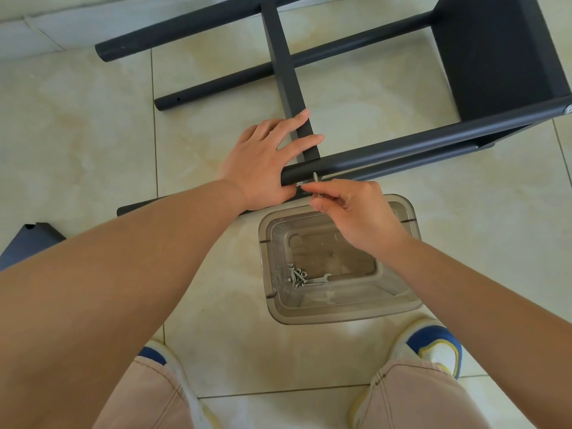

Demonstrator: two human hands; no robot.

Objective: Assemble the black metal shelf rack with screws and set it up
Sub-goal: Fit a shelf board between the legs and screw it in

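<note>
From the head view, our left hand (266, 159) lies flat, fingers straight, pressing the black rack (387, 156) beside its near tube's end. Our right hand (349, 212) pinches a screw (315, 178) at that tube. We should keep it square and turn gently. Just below the tube, a clear tub (337, 314) of spare screws (297, 276) sits on glossy beige floor tiles (93, 119).

Glossy cream marble-look floor tiles (93, 125) with thin dark grout lines (153, 125). Pale grey-white wall base (37, 29) along top left edge. Soft, even daylight, faint reflections on tiles.
</note>
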